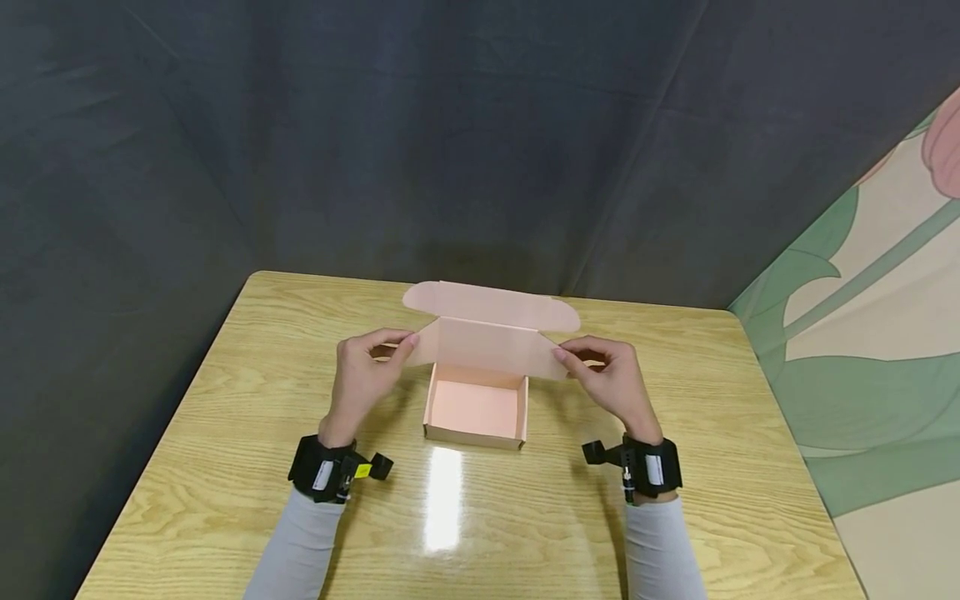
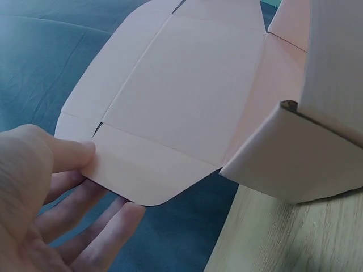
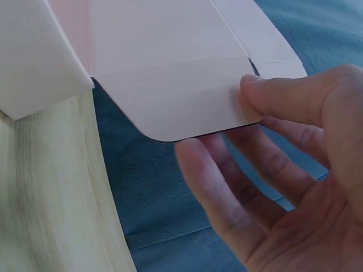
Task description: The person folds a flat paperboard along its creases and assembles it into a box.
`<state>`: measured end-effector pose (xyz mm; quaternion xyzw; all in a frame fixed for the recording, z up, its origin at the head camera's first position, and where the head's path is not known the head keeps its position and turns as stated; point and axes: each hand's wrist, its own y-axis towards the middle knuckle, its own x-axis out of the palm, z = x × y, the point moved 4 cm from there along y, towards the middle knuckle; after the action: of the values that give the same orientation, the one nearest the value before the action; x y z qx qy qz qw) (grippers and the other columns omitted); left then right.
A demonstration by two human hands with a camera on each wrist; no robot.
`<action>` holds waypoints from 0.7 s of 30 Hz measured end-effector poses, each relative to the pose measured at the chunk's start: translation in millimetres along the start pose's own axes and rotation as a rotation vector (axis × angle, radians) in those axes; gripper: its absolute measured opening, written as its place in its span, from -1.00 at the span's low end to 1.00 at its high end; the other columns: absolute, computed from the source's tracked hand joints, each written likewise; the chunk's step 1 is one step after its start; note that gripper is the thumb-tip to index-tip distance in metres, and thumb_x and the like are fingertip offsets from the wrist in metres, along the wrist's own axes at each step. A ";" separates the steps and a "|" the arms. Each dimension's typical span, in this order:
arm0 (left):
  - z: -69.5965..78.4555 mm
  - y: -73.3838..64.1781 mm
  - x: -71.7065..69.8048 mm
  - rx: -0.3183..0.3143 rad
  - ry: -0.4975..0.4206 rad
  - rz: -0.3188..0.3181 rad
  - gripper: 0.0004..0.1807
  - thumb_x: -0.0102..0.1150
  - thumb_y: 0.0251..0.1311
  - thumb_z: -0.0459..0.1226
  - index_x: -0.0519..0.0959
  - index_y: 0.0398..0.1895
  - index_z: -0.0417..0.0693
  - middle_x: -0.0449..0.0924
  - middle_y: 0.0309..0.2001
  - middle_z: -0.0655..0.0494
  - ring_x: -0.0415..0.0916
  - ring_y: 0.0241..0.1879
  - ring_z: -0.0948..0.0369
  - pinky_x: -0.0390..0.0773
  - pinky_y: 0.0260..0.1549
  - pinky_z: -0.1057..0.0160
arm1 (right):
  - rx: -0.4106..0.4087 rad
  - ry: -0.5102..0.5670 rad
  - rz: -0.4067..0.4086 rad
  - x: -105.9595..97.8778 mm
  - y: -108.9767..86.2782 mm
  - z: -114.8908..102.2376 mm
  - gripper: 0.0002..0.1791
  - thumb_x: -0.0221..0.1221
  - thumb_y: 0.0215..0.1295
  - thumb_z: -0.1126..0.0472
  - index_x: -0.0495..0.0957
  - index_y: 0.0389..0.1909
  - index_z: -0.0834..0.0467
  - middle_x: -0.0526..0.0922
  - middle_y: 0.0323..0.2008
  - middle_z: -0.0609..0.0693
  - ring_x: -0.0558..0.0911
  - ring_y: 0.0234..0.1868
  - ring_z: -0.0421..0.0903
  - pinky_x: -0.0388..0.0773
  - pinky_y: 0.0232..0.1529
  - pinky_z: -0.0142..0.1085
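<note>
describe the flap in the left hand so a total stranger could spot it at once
On the wooden table stands an open, pink-lined box with its lid raised. Find the small flap at the lid's left side. The left hand pinches it; its twin is in the right hand, and the third flap is longer, running across the lid's top.

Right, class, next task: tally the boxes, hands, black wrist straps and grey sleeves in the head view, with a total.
Boxes: 1 (open pink box)
Hands: 2 (left hand, right hand)
Black wrist straps: 2 (left strap, right strap)
Grey sleeves: 2 (left sleeve, right sleeve)
Total: 7
</note>
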<state>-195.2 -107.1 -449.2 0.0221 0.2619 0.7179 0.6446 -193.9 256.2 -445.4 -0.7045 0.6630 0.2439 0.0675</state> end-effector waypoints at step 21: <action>-2.6 -0.8 1.5 -0.148 -0.096 -0.288 -0.75 0.26 0.53 -0.29 0.79 0.02 -0.29 0.81 -0.10 -0.25 0.78 -0.35 0.05 0.82 -0.30 0.19 | 0.123 0.038 -0.206 -2.1 -1.8 3.5 -0.71 0.23 0.60 0.12 0.77 0.03 0.25 0.80 -0.04 0.22 0.78 -0.21 -0.09 0.81 -0.13 -0.12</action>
<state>-195.7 -106.6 -452.1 -0.0287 0.1775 0.6337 0.7524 -193.0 259.8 -447.9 -0.7679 0.6020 0.1814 0.1226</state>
